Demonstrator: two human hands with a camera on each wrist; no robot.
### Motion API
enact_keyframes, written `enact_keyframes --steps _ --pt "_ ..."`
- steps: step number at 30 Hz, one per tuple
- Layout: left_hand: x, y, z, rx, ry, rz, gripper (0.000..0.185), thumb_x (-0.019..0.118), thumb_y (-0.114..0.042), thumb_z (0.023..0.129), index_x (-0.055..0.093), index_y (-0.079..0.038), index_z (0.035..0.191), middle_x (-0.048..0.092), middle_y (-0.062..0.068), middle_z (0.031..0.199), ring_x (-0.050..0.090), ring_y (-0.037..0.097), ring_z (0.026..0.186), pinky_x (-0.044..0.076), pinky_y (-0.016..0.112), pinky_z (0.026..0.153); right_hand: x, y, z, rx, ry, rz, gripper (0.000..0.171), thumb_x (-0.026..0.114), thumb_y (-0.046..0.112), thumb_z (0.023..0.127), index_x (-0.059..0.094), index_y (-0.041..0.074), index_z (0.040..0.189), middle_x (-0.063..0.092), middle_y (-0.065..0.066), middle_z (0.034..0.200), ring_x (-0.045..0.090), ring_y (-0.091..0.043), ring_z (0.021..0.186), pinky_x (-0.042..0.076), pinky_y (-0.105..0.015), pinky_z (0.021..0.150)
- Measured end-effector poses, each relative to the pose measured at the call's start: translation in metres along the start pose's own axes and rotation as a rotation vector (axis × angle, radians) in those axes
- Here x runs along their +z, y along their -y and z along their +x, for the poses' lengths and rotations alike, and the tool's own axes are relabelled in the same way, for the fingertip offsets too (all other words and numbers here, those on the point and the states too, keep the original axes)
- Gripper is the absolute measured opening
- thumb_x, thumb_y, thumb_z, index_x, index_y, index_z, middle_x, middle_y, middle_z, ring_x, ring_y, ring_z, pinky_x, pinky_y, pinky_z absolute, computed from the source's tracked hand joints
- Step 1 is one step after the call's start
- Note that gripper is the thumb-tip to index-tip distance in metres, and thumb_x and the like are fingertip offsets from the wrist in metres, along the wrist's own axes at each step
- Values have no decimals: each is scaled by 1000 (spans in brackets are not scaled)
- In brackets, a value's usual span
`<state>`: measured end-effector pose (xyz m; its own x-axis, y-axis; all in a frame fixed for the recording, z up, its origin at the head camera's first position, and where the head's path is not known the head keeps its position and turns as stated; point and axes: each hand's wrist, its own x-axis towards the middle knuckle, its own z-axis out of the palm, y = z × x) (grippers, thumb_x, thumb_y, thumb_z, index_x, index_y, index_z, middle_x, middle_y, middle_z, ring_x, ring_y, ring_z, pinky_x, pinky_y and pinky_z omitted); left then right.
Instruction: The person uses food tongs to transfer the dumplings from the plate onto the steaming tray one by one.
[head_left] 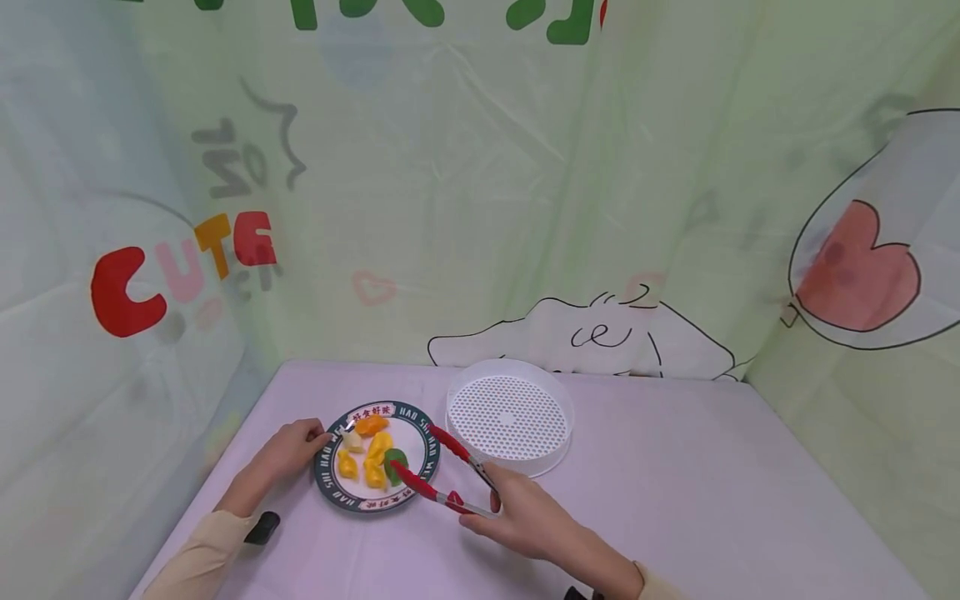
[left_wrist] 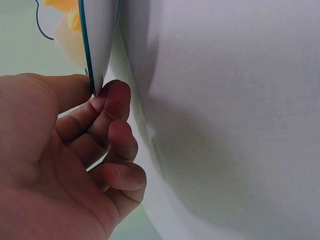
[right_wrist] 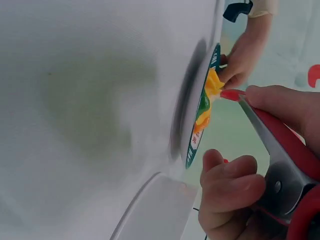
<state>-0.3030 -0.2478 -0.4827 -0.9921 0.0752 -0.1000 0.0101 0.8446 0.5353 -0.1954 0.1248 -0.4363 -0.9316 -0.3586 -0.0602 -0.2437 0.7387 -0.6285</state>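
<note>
A round plate with a dark green patterned rim stands at the left of the table. On it lie several yellow dumpling-shaped pieces, an orange piece, a whitish piece and a green piece. My left hand pinches the plate's left edge; the left wrist view shows thumb and fingers on either side of the rim. My right hand grips red-tipped tongs, their arms spread apart over the plate's right side. One tip overlaps the green piece; contact is unclear.
A white round perforated steamer tray stands behind and right of the plate, close to its rim. Printed curtains enclose the back and sides of the pale table.
</note>
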Motion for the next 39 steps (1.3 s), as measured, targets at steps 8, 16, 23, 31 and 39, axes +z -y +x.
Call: enact_keyframes --steps 8,16,23,31,39 --pt "1 2 2 1 2 -8 19 61 -22 100 64 -3 99 59 5 79 53 18 74 45 28 67 9 10 23 -45 80 -48 45 79 37 81 63 6 110 53 2 66 46 -10 55 39 -23 48" --pt "1 3 2 13 -2 -9 19 61 -22 100 64 -3 98 59 4 80 52 18 74 46 29 66 11 13 33 -43 100 -55 40 76 36 85 65 7 109 54 1 67 48 -10 56 39 -22 48" --pt "2 4 3 7 -6 -5 21 61 -23 100 64 -3 100 60 5 81 53 17 75 47 29 67 12 11 30 -54 87 -50 42 76 32 87 66 5 118 52 2 66 46 -9 55 35 -21 48" --pt "2 5 4 -4 -1 -9 20 61 -23 100 64 -4 99 60 5 81 53 18 75 46 29 67 1 10 21 -91 57 10 41 73 34 90 64 5 118 51 2 67 45 -7 54 35 -21 47" --pt "3 4 5 -10 -2 -9 21 60 -24 100 64 -3 101 60 5 82 53 18 76 47 29 68 -39 -10 22 -44 -108 -33 60 70 41 92 59 2 136 70 -9 111 57 -13 78 46 -26 61"
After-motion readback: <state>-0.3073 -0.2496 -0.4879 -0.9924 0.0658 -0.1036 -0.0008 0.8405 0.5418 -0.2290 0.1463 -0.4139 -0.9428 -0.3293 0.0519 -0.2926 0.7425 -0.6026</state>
